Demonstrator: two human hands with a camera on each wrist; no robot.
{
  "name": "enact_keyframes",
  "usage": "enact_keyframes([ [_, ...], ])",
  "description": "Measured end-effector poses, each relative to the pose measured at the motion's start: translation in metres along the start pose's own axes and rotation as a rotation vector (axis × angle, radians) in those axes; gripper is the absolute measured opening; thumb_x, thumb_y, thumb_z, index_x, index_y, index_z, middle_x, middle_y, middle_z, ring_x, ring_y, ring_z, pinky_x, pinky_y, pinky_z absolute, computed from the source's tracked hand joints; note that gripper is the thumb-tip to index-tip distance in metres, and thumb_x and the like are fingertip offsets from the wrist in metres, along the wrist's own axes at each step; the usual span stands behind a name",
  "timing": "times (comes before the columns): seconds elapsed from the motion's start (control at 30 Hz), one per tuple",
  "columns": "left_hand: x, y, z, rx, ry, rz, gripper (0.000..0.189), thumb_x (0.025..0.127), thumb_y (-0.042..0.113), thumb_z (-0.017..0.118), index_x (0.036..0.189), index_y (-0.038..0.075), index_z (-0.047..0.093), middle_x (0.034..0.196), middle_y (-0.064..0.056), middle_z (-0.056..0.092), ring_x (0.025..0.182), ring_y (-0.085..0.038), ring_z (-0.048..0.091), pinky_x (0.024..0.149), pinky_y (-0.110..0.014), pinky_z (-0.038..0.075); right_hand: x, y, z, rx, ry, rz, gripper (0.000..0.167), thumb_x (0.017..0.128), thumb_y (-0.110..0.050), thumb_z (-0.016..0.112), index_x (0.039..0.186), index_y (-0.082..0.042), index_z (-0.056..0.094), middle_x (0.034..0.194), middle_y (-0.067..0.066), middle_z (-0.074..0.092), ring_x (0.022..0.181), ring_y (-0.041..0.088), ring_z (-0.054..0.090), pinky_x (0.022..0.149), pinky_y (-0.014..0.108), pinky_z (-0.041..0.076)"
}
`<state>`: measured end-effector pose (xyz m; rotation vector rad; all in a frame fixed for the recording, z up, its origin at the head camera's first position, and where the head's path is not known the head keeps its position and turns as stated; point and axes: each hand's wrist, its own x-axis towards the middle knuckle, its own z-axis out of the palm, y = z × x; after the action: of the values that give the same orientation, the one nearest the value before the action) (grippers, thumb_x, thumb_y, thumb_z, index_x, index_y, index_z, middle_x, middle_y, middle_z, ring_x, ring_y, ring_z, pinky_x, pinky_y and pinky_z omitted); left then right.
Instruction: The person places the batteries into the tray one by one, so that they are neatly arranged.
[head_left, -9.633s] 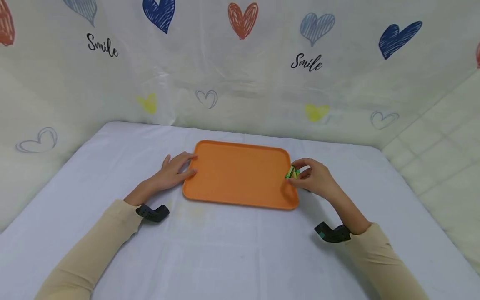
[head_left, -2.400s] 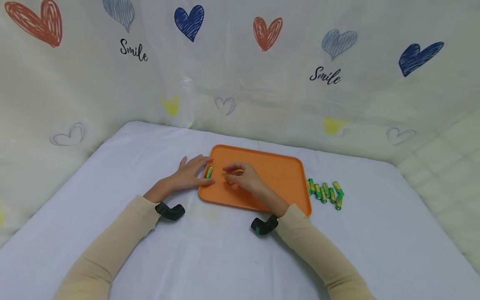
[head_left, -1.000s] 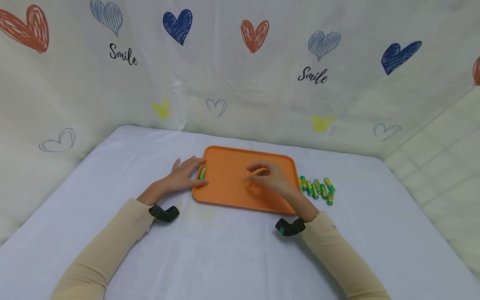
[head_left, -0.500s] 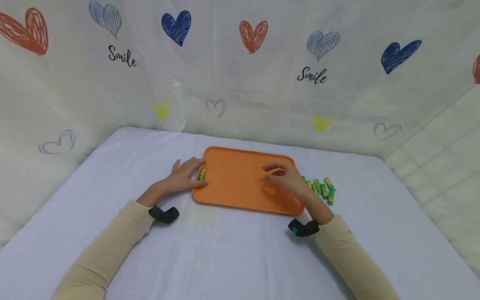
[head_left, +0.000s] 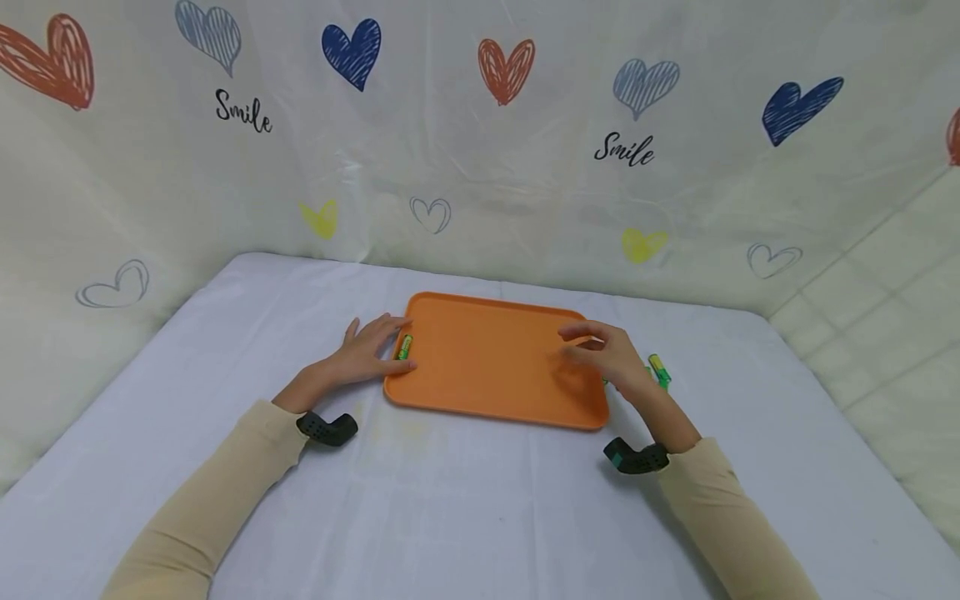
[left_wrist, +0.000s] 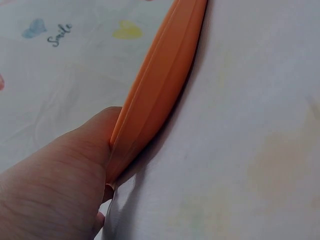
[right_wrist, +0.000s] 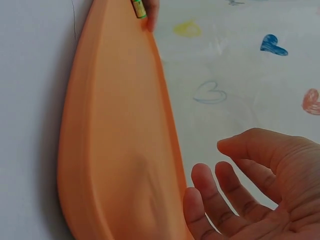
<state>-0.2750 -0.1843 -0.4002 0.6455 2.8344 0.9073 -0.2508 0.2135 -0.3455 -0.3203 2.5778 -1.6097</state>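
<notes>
My left hand point(head_left: 360, 353) rests on the left rim of an orange tray point(head_left: 480, 358), thumb and forefinger spread along it and reaching over the inside. Between them a green and yellow battery point(head_left: 404, 347) lies along the tray's left end; the right wrist view also shows this battery point(right_wrist: 139, 8) beside a finger. In the left wrist view the thumb laps over the rim point(left_wrist: 145, 82). Above the tray's right end hovers my right hand point(head_left: 611, 357), its fingers loosely bent with nothing between them, as its wrist view shows.
More batteries point(head_left: 658, 367) lie on the white cloth just right of the tray, mostly hidden behind my right hand and wrist. A white table cloth point(head_left: 450, 500) spreads around the tray. Behind stands a pale backdrop point(head_left: 525, 167) printed with hearts.
Over the last second my right hand has moved rightward from mid-tray to its right end, covering most of the loose batteries. My left hand and the battery beside it have stayed put.
</notes>
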Motion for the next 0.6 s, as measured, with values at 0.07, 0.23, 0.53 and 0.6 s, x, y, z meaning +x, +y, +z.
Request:
enact_keyframes([
  [0.07, 0.001, -0.001, 0.000, 0.003, 0.003, 0.003, 0.082, 0.087, 0.049, 0.068, 0.151, 0.010, 0.033, 0.154, -0.015, 0.031, 0.148, -0.037, 0.013, 0.111, -0.065, -0.012, -0.001, 0.001, -0.003, 0.006, 0.008, 0.006, 0.038, 0.092, -0.009, 0.067, 0.125, 0.006, 0.059, 0.131, 0.025, 0.056, 0.093, 0.008, 0.066, 0.081, 0.023, 0.054],
  [0.23, 0.000, 0.000, 0.001, 0.015, 0.016, 0.018, 0.082, 0.087, 0.048, 0.069, 0.151, 0.009, 0.034, 0.153, -0.015, 0.034, 0.146, -0.036, 0.019, 0.111, -0.066, -0.010, -0.004, 0.003, -0.010, 0.005, 0.021, 0.013, 0.040, 0.092, -0.011, 0.067, 0.126, 0.007, 0.057, 0.131, 0.027, 0.055, 0.091, 0.005, 0.066, 0.081, 0.025, 0.055],
  [0.53, -0.002, 0.000, 0.000, 0.006, 0.002, 0.007, 0.082, 0.087, 0.048, 0.068, 0.151, 0.009, 0.033, 0.155, -0.016, 0.031, 0.147, -0.037, 0.015, 0.111, -0.065, -0.011, -0.011, 0.005, -0.024, -0.045, 0.052, 0.039, 0.043, 0.094, -0.015, 0.065, 0.130, 0.006, 0.055, 0.130, 0.026, 0.055, 0.094, 0.011, 0.066, 0.082, 0.026, 0.055],
  [0.6, -0.002, 0.000, -0.001, 0.005, 0.000, 0.007, 0.082, 0.088, 0.049, 0.068, 0.151, 0.010, 0.033, 0.155, -0.016, 0.030, 0.147, -0.037, 0.013, 0.111, -0.065, -0.012, -0.012, 0.005, -0.027, -0.064, 0.062, 0.047, 0.042, 0.095, -0.016, 0.064, 0.131, 0.005, 0.055, 0.129, 0.025, 0.055, 0.094, 0.009, 0.066, 0.082, 0.026, 0.055],
])
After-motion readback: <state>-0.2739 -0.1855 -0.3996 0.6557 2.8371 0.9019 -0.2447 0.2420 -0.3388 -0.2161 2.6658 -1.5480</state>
